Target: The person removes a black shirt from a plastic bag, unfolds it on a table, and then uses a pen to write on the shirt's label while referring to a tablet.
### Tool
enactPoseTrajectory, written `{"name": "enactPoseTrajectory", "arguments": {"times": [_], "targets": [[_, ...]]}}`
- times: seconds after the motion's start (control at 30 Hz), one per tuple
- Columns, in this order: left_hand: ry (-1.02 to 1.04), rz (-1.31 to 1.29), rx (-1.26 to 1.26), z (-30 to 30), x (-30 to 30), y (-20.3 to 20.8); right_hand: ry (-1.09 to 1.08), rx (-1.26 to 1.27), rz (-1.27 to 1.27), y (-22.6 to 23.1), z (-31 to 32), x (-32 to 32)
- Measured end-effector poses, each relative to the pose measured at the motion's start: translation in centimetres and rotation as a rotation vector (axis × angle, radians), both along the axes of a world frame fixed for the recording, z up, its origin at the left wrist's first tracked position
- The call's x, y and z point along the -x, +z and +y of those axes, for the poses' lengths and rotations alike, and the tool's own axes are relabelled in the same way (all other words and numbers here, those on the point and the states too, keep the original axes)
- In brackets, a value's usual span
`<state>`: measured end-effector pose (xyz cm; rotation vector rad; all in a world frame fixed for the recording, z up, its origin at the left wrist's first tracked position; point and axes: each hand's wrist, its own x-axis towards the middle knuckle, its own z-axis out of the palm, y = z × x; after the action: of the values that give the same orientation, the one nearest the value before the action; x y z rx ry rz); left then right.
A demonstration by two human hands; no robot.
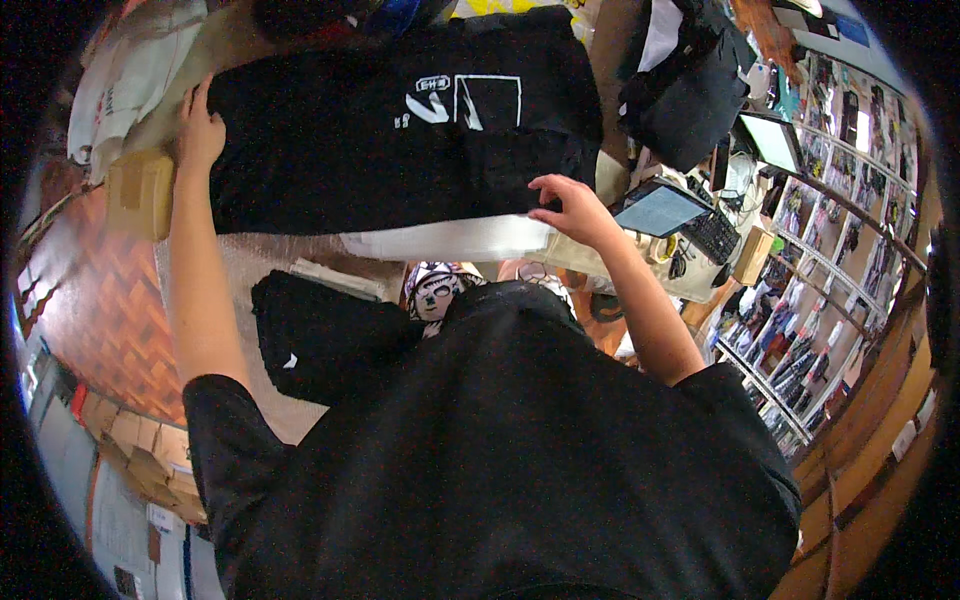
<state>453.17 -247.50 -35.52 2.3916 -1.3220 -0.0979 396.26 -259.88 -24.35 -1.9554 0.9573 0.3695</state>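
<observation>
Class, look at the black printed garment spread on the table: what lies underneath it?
A white sheet pokes out beneath the near edge of the black garment, by the right hand. The left hand rests at the garment's far-left edge. How far the sheet reaches underneath is covered.

Lots of clutter around here. There's a second folded black garment (325,335) lying near the desk's front edge, with a cartoon-face print (437,288) poking out right beside it. Off to the right sits a tablet (658,209) with a black keyboard (713,235) just next to it, plus a lit monitor (772,140) further back. A wooden block (140,192) sits at the left, above the herringbone floor (95,300). Cardboard boxes (150,455) are stacked lower left.
</observation>
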Motion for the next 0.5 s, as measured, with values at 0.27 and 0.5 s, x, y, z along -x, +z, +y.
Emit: {"name": "enactPoseTrajectory", "arguments": {"times": [0.27, 0.5], "targets": [[-0.030, -0.053, -0.251, -0.9, -2.6, 0.6, -0.046, 1.071, -0.256, -7.2, -20.0, -8.7], [0.043, 0.165, 0.078, 4.6, 1.2, 9.6, 0.212, 0.846, -0.155, -4.3, -23.2, -8.0]]}}
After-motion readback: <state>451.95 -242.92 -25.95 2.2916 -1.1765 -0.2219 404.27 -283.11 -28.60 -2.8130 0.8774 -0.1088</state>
